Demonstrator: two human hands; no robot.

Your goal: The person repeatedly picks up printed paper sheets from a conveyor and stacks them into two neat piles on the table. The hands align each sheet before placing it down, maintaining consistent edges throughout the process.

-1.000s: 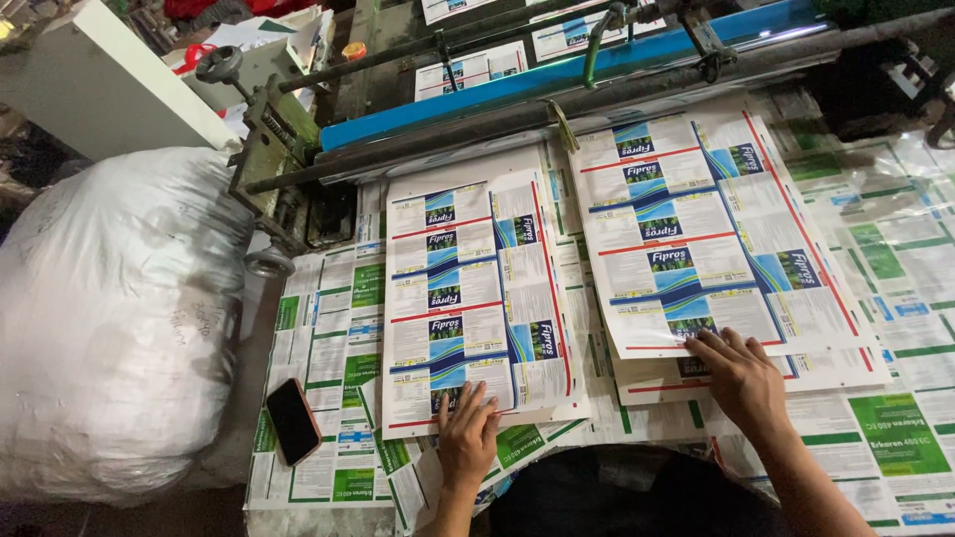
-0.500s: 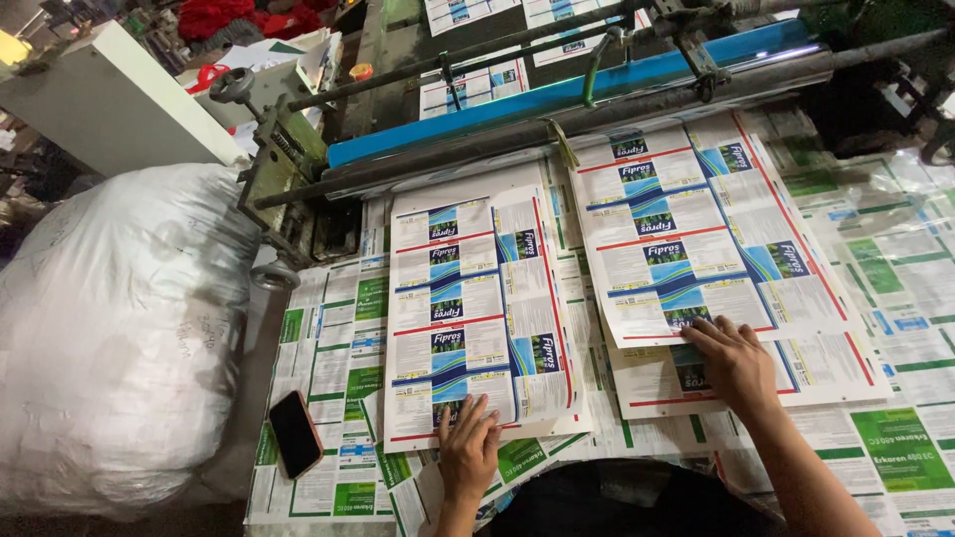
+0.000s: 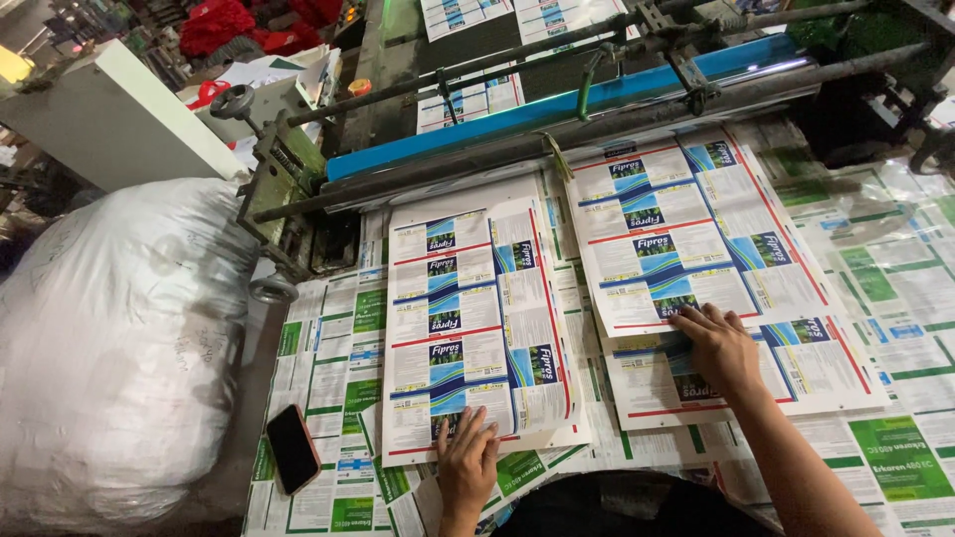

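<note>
We note the left hand [image 3: 468, 459] flat, fingers spread, pressing the near edge of the left printed sheet stack [image 3: 477, 318]; the right hand [image 3: 718, 346] flat on the right sheet stack [image 3: 696, 239], gripping nothing. A black phone [image 3: 292, 448] lies left of the left hand

The white sack [image 3: 109, 348] runs off the left edge, and the lower sheet [image 3: 786, 373] lies half hidden under the upper sheet [image 3: 686, 234].
</note>
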